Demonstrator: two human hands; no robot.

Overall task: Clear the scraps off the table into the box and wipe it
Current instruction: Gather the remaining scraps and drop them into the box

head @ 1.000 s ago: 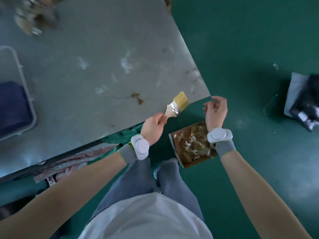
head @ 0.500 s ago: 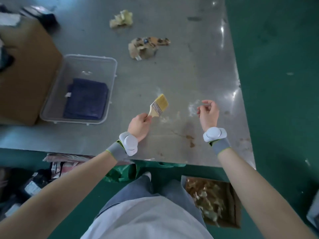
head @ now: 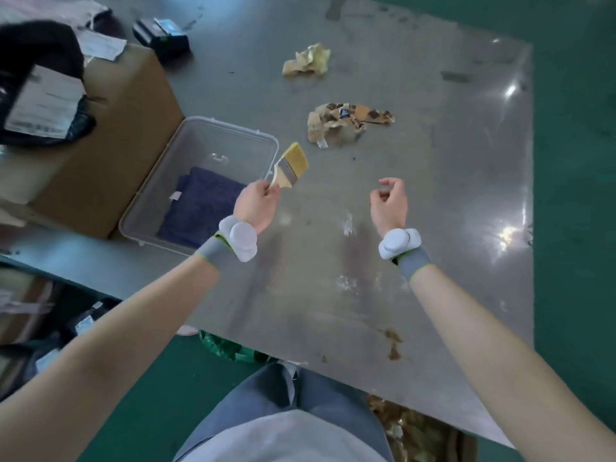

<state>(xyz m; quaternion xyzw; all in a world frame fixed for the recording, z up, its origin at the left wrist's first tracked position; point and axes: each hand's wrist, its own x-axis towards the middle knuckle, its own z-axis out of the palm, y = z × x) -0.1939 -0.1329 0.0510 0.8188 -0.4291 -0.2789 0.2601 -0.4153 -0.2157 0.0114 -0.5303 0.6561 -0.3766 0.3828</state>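
Brush angles bristles-up toward the far right, handle pinched in left hand; right hand loosely curled, holding nothing, above table.

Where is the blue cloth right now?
In the head view, the blue cloth lies folded inside the clear plastic tub on the table's left side, beside the cardboard box and just left of the brush-holding left hand.

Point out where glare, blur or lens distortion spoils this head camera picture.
Head view: glare spots flare on the metal table near its right edge; the wide lens bows the table's edges; the left hand gripping the brush and the right hand look fairly sharp; the black items at the upper left corner are soft.
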